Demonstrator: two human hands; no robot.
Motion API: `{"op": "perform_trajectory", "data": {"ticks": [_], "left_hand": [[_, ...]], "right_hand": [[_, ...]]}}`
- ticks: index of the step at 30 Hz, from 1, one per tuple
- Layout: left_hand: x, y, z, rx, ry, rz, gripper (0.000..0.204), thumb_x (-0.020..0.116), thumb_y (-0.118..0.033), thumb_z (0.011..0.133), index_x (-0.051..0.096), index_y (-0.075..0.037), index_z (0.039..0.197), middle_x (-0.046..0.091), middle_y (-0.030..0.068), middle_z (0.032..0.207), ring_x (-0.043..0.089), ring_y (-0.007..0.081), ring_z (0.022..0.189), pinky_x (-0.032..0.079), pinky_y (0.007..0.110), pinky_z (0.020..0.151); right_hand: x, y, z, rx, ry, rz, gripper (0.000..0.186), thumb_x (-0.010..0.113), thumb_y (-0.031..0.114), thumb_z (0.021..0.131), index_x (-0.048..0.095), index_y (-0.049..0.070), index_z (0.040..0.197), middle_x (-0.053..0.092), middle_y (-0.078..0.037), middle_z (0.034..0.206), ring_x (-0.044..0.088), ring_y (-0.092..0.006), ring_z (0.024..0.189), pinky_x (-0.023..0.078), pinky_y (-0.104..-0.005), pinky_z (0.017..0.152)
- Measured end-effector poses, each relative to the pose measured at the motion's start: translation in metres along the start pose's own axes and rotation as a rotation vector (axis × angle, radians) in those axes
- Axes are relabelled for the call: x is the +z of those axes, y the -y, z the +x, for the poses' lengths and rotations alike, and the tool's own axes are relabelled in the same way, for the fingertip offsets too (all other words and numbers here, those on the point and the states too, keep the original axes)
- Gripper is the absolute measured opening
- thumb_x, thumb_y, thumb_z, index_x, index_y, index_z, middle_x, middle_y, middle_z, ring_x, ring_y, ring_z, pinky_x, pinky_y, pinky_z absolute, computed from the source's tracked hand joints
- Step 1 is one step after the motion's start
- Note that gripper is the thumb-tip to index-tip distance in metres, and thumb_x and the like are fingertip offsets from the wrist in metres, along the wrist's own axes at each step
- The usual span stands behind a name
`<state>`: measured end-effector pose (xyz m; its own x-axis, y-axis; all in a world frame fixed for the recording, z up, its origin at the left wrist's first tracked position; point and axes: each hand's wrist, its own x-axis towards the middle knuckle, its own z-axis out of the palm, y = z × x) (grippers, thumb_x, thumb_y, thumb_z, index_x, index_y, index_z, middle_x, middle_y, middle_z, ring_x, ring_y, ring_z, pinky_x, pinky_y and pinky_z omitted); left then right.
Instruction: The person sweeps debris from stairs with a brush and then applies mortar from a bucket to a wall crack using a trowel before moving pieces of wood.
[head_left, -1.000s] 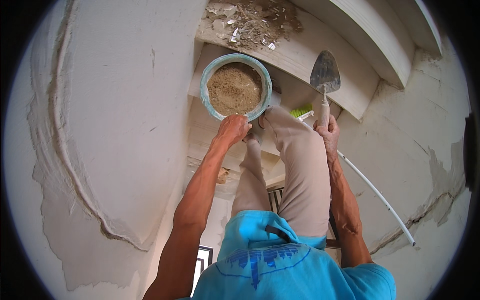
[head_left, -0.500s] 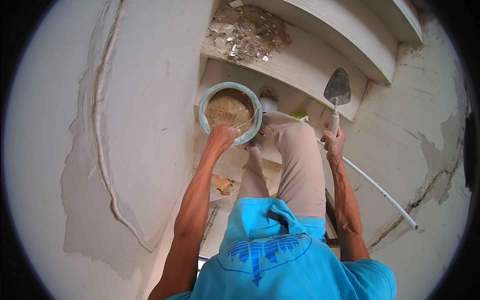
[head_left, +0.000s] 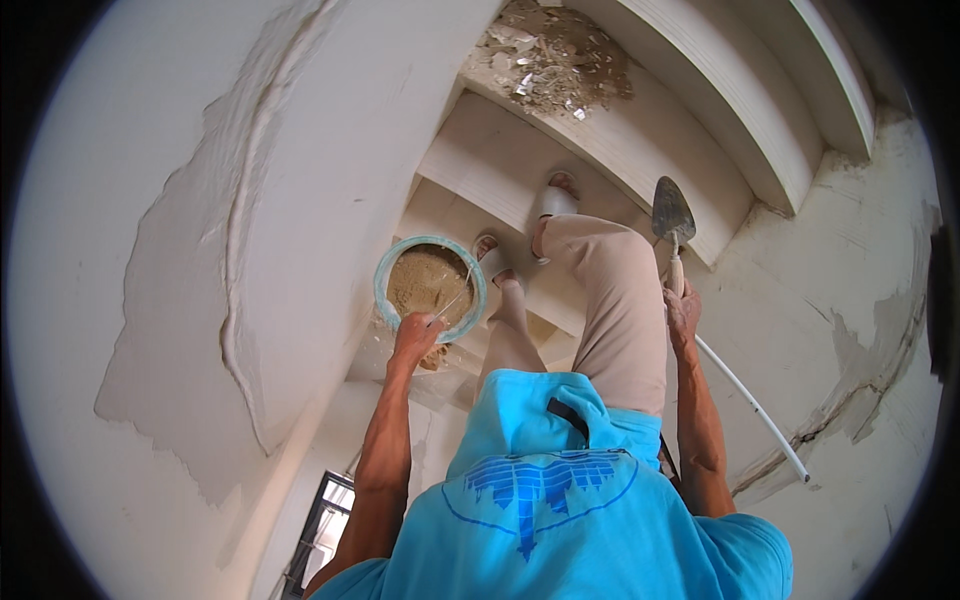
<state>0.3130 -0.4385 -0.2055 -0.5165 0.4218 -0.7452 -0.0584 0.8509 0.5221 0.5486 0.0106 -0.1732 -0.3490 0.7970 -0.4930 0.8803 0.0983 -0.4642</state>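
Note:
My left hand (head_left: 417,334) is closed on the thin wire handle of a round teal bucket (head_left: 383,280), at its near rim. Inside the bucket lies a sandy brown mix (head_left: 430,279). On the right, my right hand (head_left: 683,312) wraps round the wooden grip of a pointed trowel (head_left: 673,212). The trowel's grey blade points away from me and touches nothing I can make out. My legs stand on the stairs between bucket and trowel.
Curved pale stair steps (head_left: 690,110) rise ahead to the right, one bearing a heap of rubble (head_left: 555,60). A patched wall (head_left: 180,290) runs along the left. A white pipe (head_left: 755,405) slants beside my right forearm. A window (head_left: 325,520) shows low at left.
The bucket, in my left hand, has moved left and nearer, down beside the lower step. The trowel stays raised on the right. The view has shifted, showing a window at lower left.

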Motion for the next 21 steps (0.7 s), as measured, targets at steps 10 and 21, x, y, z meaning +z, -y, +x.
{"op": "perform_trajectory", "data": {"ticks": [10, 21], "left_hand": [[0.042, 0.072, -0.117, -0.201, -0.119, -0.141, 0.031, 0.056, -0.028, 0.084, 0.065, 0.002, 0.082, 0.06, 0.0238, 0.073, 0.062, 0.0354, 0.071, 0.045, 0.043, 0.065], [0.117, 0.078, -0.225, -0.344, -0.245, -0.459, 0.023, 0.059, -0.02, 0.082, 0.067, 0.002, 0.086, 0.063, 0.0113, 0.068, 0.059, 0.0198, 0.063, 0.045, 0.035, 0.061]], "right_hand": [[-0.032, -0.002, 0.018, -0.297, 0.104, -0.224, 0.029, 0.063, 0.029, 0.067, 0.062, 0.003, 0.079, 0.058, -0.011, 0.063, 0.055, -0.0247, 0.06, 0.044, -0.0393, 0.061], [-0.039, -0.028, 0.109, -0.482, 0.436, 0.048, 0.024, 0.06, 0.029, 0.077, 0.059, 0.005, 0.074, 0.047, 0.003, 0.052, 0.043, -0.0081, 0.043, 0.034, -0.029, 0.04]]}}
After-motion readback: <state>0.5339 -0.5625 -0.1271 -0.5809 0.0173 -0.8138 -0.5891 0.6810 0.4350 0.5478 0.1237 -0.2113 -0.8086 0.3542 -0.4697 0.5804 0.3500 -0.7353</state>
